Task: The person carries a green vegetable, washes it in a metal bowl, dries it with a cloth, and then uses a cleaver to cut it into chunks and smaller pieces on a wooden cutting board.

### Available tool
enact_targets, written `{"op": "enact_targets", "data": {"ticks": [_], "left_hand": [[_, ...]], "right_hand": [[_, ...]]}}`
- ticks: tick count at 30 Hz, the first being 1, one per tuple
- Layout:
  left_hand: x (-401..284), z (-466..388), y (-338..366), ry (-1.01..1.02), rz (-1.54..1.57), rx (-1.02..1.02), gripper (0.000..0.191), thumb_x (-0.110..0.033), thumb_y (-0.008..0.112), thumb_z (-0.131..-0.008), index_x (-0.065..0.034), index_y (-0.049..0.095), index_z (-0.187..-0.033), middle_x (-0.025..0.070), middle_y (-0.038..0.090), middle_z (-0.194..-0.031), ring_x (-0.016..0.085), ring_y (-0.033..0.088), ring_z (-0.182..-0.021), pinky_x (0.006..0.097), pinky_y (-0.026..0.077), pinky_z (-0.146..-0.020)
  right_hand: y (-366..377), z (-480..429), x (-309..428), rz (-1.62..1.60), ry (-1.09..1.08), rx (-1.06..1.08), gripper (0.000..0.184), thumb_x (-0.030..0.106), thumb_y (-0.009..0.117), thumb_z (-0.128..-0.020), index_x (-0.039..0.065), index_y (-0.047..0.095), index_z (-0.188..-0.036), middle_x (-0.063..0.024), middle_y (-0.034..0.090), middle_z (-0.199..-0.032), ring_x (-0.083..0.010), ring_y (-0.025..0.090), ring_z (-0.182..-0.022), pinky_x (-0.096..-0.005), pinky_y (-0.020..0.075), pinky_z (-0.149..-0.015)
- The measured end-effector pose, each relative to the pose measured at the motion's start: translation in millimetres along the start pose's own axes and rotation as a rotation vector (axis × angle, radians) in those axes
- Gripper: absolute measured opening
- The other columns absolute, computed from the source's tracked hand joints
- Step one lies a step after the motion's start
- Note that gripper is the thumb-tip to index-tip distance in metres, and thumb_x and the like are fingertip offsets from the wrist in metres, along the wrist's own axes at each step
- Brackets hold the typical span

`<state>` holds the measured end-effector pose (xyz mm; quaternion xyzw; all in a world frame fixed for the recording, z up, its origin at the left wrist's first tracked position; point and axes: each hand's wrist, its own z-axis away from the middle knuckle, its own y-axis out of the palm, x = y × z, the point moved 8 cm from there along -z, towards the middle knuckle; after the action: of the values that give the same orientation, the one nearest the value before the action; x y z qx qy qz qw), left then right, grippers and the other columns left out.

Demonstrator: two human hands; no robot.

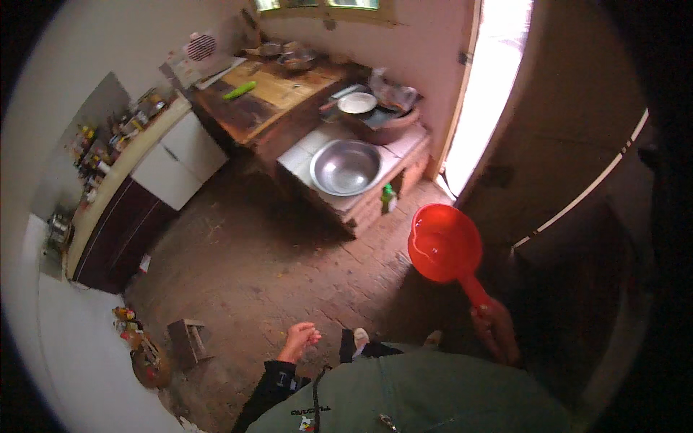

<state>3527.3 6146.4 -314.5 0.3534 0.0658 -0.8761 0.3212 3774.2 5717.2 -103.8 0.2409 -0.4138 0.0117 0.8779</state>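
Observation:
My right hand [495,330] is closed around the handle of a red plastic water dipper [444,243], held out over the floor at the right. Water seems to lie in the dipper, though this is not certain. At the lower middle is my left hand [302,338], its fingers curled, with nothing visible in it and nothing near it. Beyond the dipper, a metal basin [346,168] rests on a low tiled ledge [295,157]. Behind that basin, a white plate [357,103] sits on top of a wide vessel.
A wooden table [276,89] at the back bears a green vegetable [240,90] and bowls. A counter [130,135] with bottles runs along the left wall. A small wooden stool [188,341] stands lower left. A green bottle [388,198] is by the ledge, near the open doorway [490,92].

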Motion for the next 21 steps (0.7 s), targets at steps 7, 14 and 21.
{"op": "enact_targets", "data": {"ticks": [7,14,21], "left_hand": [[15,14,-101,-0.008,0.269,-0.193,0.026,-0.010,0.060,-0.093,0.0037,0.056,-0.115,0.0181,0.068,-0.098,0.026,0.069,-0.086,0.0363,0.058,-0.074],[-37,-17,-160,0.121,0.463,-0.313,0.028,-0.009,0.055,-0.094,0.0032,0.056,-0.119,0.0192,0.066,-0.102,0.026,0.067,-0.091,0.0353,0.055,-0.079],[-104,-63,-203,0.004,0.432,-0.427,0.028,-0.008,0.053,-0.095,0.0024,0.056,-0.120,0.0187,0.065,-0.104,0.025,0.066,-0.089,0.0353,0.055,-0.078]], "right_hand": [[115,-162,-6,0.084,-0.084,0.201,0.032,0.017,0.067,-0.084,0.003,0.054,-0.109,-0.0001,0.054,-0.072,-0.0052,0.044,-0.050,-0.0178,0.0356,-0.044],[171,-316,-14,0.110,-0.050,0.101,0.026,0.014,0.065,-0.086,0.003,0.056,-0.108,-0.0009,0.055,-0.076,-0.0062,0.048,-0.057,-0.0176,0.0367,-0.047],[207,-438,-2,0.286,-0.027,0.010,0.024,0.013,0.063,-0.085,0.003,0.057,-0.106,0.0003,0.053,-0.075,-0.0061,0.047,-0.057,-0.0196,0.0355,-0.048]]}}
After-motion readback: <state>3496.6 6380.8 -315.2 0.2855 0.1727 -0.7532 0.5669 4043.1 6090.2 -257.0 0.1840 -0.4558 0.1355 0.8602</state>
